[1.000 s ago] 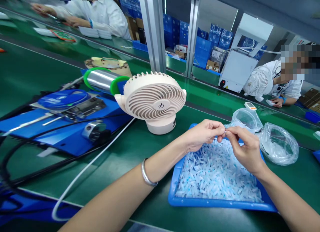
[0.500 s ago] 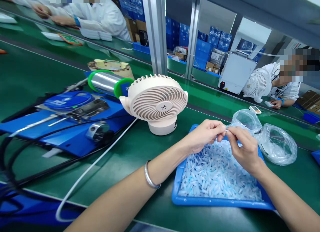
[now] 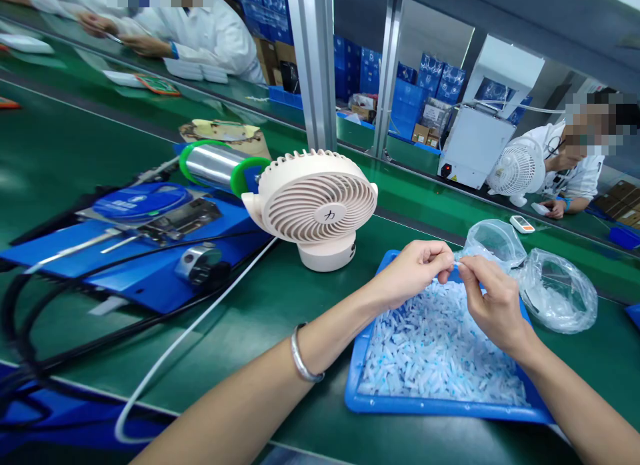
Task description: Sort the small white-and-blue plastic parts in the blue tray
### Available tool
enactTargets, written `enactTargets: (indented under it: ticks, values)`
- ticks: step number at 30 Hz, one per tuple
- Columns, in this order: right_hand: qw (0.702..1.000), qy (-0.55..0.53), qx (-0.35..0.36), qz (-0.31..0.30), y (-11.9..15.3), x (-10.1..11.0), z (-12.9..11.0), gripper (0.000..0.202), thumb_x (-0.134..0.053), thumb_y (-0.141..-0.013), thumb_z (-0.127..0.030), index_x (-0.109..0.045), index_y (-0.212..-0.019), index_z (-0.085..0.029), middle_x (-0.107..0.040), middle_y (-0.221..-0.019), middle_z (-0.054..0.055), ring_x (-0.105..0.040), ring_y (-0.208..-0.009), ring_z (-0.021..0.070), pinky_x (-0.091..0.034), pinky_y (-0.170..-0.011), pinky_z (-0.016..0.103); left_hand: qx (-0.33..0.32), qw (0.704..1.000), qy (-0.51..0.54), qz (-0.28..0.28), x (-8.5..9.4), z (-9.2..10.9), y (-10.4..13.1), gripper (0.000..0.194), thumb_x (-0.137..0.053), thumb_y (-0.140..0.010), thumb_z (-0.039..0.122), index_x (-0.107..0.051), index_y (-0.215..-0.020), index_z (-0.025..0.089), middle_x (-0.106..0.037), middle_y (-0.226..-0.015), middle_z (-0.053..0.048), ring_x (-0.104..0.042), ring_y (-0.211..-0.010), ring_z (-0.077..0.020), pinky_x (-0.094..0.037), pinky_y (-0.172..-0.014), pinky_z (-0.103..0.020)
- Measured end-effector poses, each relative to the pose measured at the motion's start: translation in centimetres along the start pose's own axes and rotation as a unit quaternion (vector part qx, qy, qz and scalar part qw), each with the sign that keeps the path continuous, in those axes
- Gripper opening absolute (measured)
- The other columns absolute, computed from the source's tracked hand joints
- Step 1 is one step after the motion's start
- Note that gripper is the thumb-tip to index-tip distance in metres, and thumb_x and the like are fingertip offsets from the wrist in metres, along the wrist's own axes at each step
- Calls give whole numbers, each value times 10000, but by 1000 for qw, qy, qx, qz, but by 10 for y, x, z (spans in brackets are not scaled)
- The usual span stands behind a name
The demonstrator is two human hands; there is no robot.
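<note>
Over a blue tray (image 3: 425, 406) filled with small white and light-blue plastic pieces (image 3: 445, 345), my two hands meet at the fingertips. My left hand (image 3: 423, 268) is closed in a pinch on a small whitish plastic piece (image 3: 457, 264). From the other side my right hand (image 3: 493, 295) pinches the same piece between thumb and forefinger. Its exact shape is too small to make out. Just behind and right of my right hand lie a clear plastic bag (image 3: 493, 241) and a second clear bag (image 3: 560, 291), both with their mouths open.
A pinkish-white desk fan (image 3: 320, 198) stands left of the tray. Farther left is a blue machine (image 3: 145, 278) with black cables and a metal spool (image 3: 215, 165). A moving belt (image 3: 425, 198) runs behind, carrying a white-and-orange device (image 3: 523, 224). Co-workers sit across it.
The white-and-orange device has shifted right along the belt, as have the white trays at the far left. My fingertips have drawn slightly apart, the piece still between them.
</note>
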State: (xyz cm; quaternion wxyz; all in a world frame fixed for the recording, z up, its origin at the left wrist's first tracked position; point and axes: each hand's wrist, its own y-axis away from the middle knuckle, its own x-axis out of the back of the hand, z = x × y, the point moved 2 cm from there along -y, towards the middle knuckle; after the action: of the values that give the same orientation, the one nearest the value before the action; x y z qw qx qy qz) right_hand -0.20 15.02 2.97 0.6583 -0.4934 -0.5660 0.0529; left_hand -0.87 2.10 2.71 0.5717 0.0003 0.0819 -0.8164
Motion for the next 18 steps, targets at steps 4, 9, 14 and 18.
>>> enactTargets:
  ticks: [4, 9, 14, 18]
  values:
    - [998, 44, 41, 24, 2, -4, -2, 170, -385, -832, -74, -471, -725, -174, -479, -585, 13, -423, -531, 121, -345, -533, 249, 7, 1000, 25, -6, -1, 0, 1, 252, -431, -774, 228, -408, -536, 148, -417, -485, 42, -275, -422, -39, -181, -414, -198]
    - [989, 124, 68, 31, 6, -9, -3, 182, -372, -833, -69, -490, -737, -168, -451, -562, 11, -395, -521, 131, -324, -529, 261, 34, 998, 47, -11, -2, -1, 3, 281, -429, -777, 251, -384, -517, 153, -390, -443, 43, -285, -419, -45, -172, -409, -191]
    - [984, 156, 78, 35, 5, -10, -6, 183, -386, -826, -57, -505, -726, -153, -461, -554, 19, -406, -528, 134, -333, -540, 262, 49, 998, 45, -12, -3, -2, 4, 307, -413, -788, 246, -376, -498, 154, -364, -418, 51, -282, -404, -42, -174, -403, -193]
    - [993, 104, 52, 14, 1, -11, 0, 197, -391, -841, -120, -513, -692, -160, -493, -553, 18, -425, -518, 125, -350, -531, 252, 44, 998, 31, 32, -1, -3, 1, 316, -440, -756, 225, -390, -455, 147, -378, -430, 47, -268, -401, -34, -175, -402, -204]
